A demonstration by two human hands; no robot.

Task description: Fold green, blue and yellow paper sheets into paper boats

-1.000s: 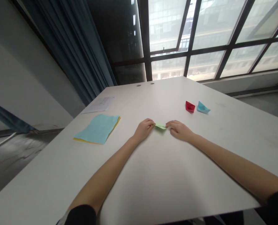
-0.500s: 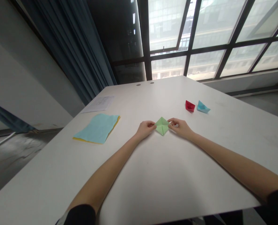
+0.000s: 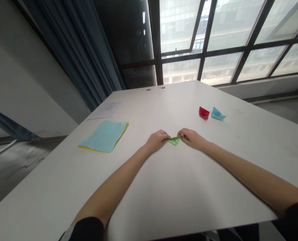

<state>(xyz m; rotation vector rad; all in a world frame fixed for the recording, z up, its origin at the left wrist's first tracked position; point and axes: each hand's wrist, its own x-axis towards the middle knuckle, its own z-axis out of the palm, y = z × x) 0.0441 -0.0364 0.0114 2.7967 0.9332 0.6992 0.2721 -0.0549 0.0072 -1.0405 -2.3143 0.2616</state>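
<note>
A broad white table (image 3: 159,190) spreads from the bottom of the frame to its middle, with a gridded window (image 3: 235,26) behind it at upper right and a blue curtain (image 3: 76,47) hanging at upper left. Left of centre lies a light-blue sheet (image 3: 105,135), yellow paper (image 3: 127,126) peeking out beneath it; a printed page (image 3: 106,110) sits just beyond. At the centre I see the left hand (image 3: 157,140) and right hand (image 3: 192,138), fingers of each pinched narrowly on opposite ends of a small piece. Right of centre, a folded blue paper (image 3: 217,114) stands just beside a folded red paper (image 3: 204,113). Smallest is that pinched piece, the green folded paper (image 3: 174,141), a point-down triangle between the hands mid-frame.
</note>
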